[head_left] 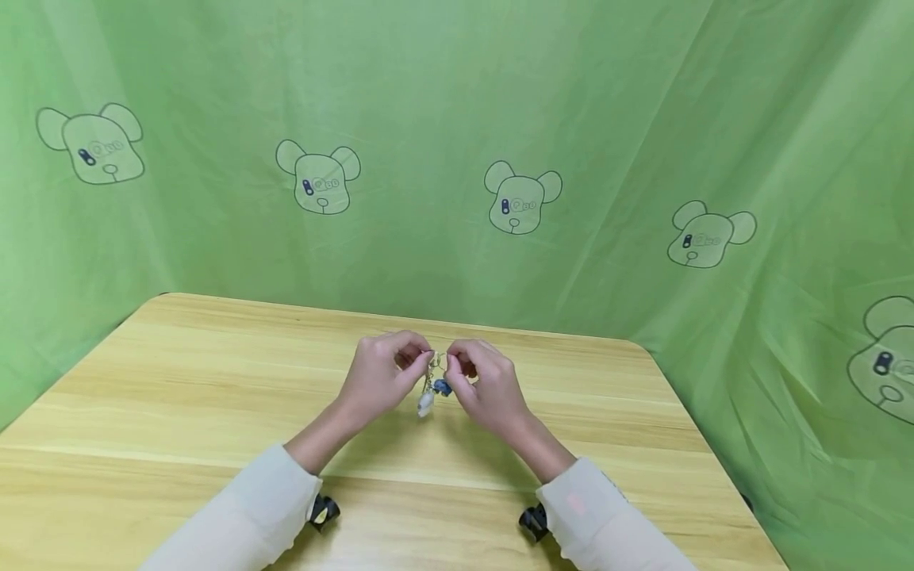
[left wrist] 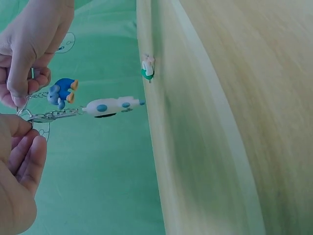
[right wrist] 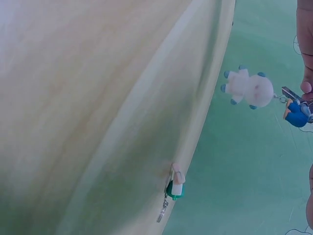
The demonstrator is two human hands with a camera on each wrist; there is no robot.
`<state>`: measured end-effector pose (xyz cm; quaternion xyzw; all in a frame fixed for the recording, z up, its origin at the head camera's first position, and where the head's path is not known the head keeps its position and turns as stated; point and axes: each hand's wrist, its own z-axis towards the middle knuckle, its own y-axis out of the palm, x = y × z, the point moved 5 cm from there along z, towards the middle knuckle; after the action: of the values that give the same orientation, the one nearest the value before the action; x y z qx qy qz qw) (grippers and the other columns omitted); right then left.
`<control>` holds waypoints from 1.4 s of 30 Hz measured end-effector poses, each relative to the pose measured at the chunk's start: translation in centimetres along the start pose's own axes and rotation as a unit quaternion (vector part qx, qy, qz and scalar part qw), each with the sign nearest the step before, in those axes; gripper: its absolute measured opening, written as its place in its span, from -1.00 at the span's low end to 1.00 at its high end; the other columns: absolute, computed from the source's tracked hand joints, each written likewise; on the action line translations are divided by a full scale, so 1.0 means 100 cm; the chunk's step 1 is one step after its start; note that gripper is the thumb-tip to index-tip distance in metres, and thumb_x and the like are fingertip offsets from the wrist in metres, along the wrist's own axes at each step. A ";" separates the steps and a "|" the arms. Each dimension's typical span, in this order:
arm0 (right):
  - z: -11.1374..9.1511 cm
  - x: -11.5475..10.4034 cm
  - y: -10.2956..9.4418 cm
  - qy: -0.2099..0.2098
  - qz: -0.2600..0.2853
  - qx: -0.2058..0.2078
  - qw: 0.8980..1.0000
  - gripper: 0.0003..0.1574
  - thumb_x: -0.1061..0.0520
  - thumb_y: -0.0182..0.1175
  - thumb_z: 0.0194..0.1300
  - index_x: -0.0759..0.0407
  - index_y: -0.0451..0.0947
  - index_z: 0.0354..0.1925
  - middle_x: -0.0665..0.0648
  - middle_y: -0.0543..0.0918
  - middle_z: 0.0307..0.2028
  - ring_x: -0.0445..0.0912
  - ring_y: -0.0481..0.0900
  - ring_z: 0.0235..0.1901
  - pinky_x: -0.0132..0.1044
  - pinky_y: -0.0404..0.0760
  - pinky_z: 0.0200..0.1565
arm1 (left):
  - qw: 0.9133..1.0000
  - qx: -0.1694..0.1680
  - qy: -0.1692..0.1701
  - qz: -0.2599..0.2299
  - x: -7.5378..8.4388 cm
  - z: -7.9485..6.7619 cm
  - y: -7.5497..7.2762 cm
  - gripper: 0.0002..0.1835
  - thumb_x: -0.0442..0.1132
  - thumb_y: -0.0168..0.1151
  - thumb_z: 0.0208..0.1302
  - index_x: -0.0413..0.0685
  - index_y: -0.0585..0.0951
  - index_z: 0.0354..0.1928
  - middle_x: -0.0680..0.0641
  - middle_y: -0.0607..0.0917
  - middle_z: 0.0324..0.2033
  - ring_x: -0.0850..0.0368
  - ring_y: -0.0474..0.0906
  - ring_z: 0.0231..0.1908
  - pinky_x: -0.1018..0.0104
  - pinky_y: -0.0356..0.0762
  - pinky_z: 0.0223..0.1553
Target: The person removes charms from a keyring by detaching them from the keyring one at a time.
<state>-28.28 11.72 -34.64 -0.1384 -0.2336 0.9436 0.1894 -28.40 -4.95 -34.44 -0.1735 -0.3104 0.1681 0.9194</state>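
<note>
At the middle of the table, my left hand (head_left: 377,374) and right hand (head_left: 493,388) are raised close together. Between their fingertips is a metal key ring (left wrist: 23,113), which the left hand pinches on one side and the right hand on the other. A white figure charm (left wrist: 110,106) with blue spots dangles from a chain on the left hand's side, beside a flat metal piece (left wrist: 64,113). On a short chain near the right hand hangs a blue elephant charm (left wrist: 62,93) with orange feet. The fingertips partly cover the ring.
Further off on the wooden table (head_left: 214,381) lies a green, white and pink charm (right wrist: 176,185) with a metal clasp, hidden in the head view. A green curtain (head_left: 428,262) printed with bear heads surrounds the table's back and sides.
</note>
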 end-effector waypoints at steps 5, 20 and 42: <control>-0.001 -0.001 0.001 -0.002 0.003 0.001 1.000 -0.84 0.47 0.19 0.16 0.32 0.59 -0.28 0.08 0.60 -0.49 -0.16 0.52 -0.51 -0.47 0.58 -0.49 | 1.000 -0.015 0.009 0.013 0.000 0.000 0.001 -0.93 -0.48 0.34 0.25 -0.20 0.72 -0.34 -0.03 0.77 -0.48 0.25 0.64 -0.51 0.45 0.67 -0.44; -0.002 -0.001 0.001 0.001 -0.001 -0.004 1.000 -0.86 0.46 0.22 0.18 0.32 0.59 -0.28 0.10 0.62 -0.48 -0.16 0.53 -0.50 -0.47 0.58 -0.49 | 0.997 -0.027 0.049 0.054 0.002 -0.002 0.002 -0.94 -0.43 0.35 0.24 -0.18 0.73 -0.37 -0.05 0.75 -0.49 0.21 0.61 -0.50 0.42 0.67 -0.48; -0.010 0.008 -0.011 0.027 0.000 0.004 1.000 -0.86 0.46 0.20 0.21 0.31 0.58 -0.28 0.09 0.63 -0.45 -0.17 0.55 -0.50 -0.42 0.61 -0.50 | 1.000 0.022 -0.009 0.013 -0.007 0.002 -0.012 -0.94 -0.45 0.35 0.25 -0.23 0.76 -0.35 -0.03 0.77 -0.51 0.25 0.65 -0.54 0.47 0.66 -0.48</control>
<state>-28.35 13.32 -35.12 -0.1628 -0.2245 0.9406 0.1961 -28.77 -6.30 -34.13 -0.1554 -0.3130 0.1884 0.9178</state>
